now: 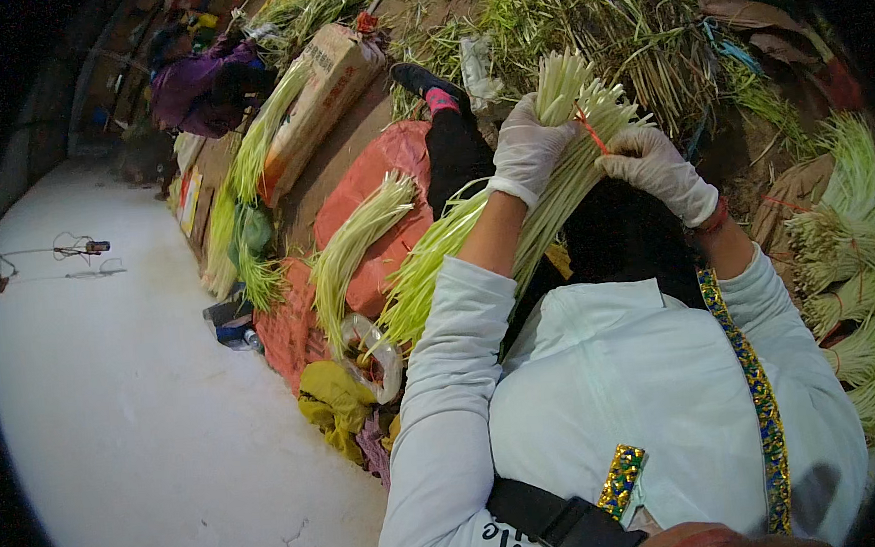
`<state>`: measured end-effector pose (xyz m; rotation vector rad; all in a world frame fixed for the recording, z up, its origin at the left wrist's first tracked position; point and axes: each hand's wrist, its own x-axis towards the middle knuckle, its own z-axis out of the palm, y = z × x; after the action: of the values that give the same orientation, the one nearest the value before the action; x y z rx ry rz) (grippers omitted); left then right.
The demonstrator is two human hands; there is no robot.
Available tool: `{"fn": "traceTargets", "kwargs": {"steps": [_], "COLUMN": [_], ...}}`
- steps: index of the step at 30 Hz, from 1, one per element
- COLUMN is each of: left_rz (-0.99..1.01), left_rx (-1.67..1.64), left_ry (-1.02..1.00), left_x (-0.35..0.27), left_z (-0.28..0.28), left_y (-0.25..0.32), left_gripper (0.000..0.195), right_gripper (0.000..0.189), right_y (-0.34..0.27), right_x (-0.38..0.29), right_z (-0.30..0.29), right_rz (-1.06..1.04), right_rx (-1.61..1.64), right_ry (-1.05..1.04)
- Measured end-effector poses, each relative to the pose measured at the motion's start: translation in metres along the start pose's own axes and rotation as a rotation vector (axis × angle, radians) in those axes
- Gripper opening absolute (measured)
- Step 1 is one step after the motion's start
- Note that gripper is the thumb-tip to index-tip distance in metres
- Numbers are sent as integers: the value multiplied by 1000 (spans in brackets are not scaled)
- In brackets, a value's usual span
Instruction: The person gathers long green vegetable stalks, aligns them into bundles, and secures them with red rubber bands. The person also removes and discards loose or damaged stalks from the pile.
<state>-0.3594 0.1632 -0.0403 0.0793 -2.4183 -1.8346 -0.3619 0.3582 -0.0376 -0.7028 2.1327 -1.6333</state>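
Note:
My left hand point(530, 147), in a white glove, is closed around a bundle of pale green vegetable stalks point(563, 179), probably garlic shoots. The cut white ends point away from me, and the long leaves hang back beneath my left forearm. A thin red tie point(592, 130) crosses the bundle near the ends. Its near end is pinched between the fingers of my right hand point(653, 174), also gloved. Whether the tie is knotted cannot be seen. Left of my leg, a smaller loose bunch of stalks point(364, 240) lies on a red woven sack point(392, 152).
Tied bundles point(838, 249) are piled at my right. Loose leaves and stalks point(618, 29) cover the ground ahead. A long printed sack point(322, 104) lies ahead left, near another person in purple point(201, 89). A white wall point(153, 411) runs along the left.

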Motion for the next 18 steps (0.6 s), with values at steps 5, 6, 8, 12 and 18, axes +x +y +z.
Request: {"fn": "traceTargets", "kwargs": {"steps": [5,6,8,12,18], "left_rz": [-121,-101,-153,-120,-170], "left_rx": [-237,-230,-236,-203,-51], "left_ry": [-48,-45,-76,-105,-117], "left_x": [-6,-9,-12,-17,-8], "left_z": [-9,-11,-17,-25,-37], "left_y": [27,33,44,55,60], "left_gripper": [41,42,41,37,39], "right_gripper": [17,18,20,20,21], "right_y": [-2,-3,-5,-9,-9], "right_x": [14,16,19,22,22], "right_z": [1,0,-3,-7,-5], "right_rz": [172,211,256,264,279], "right_rx": [414,473,533,496,602], "right_ry": [69,55,-40,-31,134]}}
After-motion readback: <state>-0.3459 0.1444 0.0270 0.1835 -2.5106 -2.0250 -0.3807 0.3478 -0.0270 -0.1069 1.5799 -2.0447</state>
